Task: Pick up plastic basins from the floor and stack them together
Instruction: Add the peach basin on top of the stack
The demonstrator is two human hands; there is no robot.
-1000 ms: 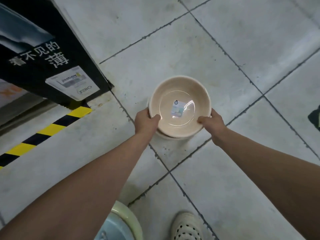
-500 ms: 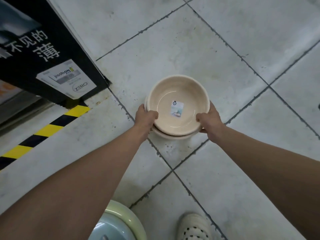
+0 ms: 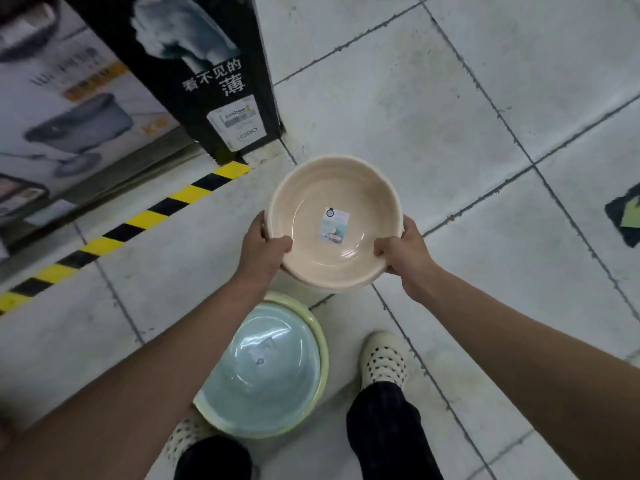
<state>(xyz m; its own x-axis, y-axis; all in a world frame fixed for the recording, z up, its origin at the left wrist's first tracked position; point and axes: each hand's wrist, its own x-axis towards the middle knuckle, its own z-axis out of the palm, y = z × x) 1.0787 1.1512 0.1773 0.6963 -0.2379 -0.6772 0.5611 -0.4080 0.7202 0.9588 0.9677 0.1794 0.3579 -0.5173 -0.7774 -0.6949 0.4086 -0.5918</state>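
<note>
The left hand grips the near left rim of a round beige plastic basin, with the thumb hooked over the edge and the fingers underneath. The right hand grips the near right rim the same way. Both hands are closed tight on the basin and hold it up above the floor, open side up and about level.

The beige basin is smooth and shiny inside, and light glints off its curved bottom. Its rim is thick and rolled. A small white paper sticker with a picture on it sits flat in the middle of the bottom. A second pale rim peeks out below the near edge, so there may be another basin nested under it, but it is hard to be sure.

Just below it, a round pale blue plastic basin sits inside a round pale green plastic basin on the floor. The blue one is glossy too.

Two white shoes with dark dots stand by that stack, the right shoe beside it and the left shoe touching its near edge.

The floor is made of big pale grey square tiles with dark lines between them. A yellow and black striped tape runs across the floor on the left. Behind it stands a tall black cardboard box with white writing.
</note>
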